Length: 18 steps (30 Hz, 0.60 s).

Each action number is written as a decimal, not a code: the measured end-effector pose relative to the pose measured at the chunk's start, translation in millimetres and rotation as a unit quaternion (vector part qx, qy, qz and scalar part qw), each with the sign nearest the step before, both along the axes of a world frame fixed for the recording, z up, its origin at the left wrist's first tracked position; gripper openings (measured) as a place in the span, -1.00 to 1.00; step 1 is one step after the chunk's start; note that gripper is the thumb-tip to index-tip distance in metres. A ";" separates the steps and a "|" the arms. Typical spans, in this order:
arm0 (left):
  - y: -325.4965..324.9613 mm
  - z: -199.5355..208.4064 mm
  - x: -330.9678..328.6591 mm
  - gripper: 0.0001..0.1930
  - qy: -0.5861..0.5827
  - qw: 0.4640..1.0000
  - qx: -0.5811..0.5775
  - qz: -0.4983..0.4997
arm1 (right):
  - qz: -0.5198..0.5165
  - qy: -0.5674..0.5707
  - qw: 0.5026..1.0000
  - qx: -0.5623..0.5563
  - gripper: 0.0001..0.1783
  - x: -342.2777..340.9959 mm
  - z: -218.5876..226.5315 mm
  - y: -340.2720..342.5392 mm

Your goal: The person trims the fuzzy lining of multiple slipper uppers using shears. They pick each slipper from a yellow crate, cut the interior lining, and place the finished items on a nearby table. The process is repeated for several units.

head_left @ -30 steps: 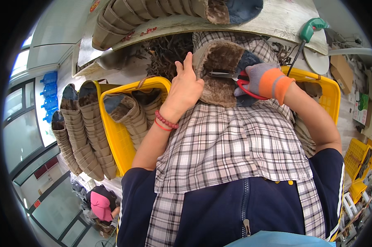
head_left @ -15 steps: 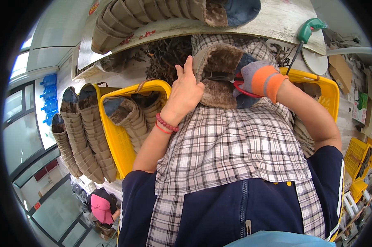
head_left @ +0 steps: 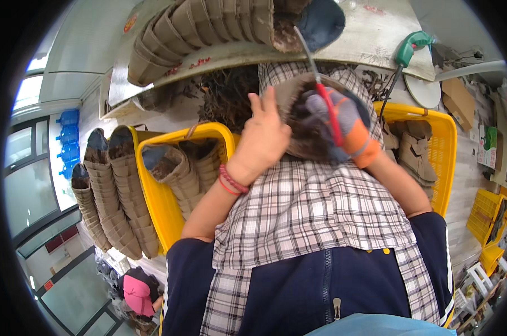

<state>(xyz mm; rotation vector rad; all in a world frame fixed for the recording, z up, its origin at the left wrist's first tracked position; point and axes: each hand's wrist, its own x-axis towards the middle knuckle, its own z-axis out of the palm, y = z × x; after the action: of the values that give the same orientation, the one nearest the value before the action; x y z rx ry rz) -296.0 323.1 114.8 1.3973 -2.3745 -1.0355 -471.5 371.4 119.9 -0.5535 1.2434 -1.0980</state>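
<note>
Head view: trimming, seemingly! Right grip (head_left: 347, 124) clutches scissors (head_left: 322, 92); left grip (head_left: 264, 136), at fleece-lined upper (head_left: 306, 147), can't tell; snipping needs scissors lowered.

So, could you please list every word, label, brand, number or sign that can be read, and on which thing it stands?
No text can be read clearly, so nothing to quote.
Round red sticker, left end of the pale table: too small.
Red marks, by the table's near edge: cannot tell whether they are writing.
White and green box, far right: too small.
Small red sign, glass panel at lower left: too small.
</note>
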 end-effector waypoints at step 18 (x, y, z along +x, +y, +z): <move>-294.4 22.9 -21.7 -0.49 -0.038 0.834 -0.550 -0.017 | -0.235 0.403 0.807 -0.363 -0.69 -36.1 -46.8 -162.8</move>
<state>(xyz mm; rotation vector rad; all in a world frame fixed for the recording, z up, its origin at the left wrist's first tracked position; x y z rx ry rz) -317.7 28.7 137.7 0.8975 -2.3136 0.4387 -507.6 208.7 73.1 -1.4662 1.7200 -1.8938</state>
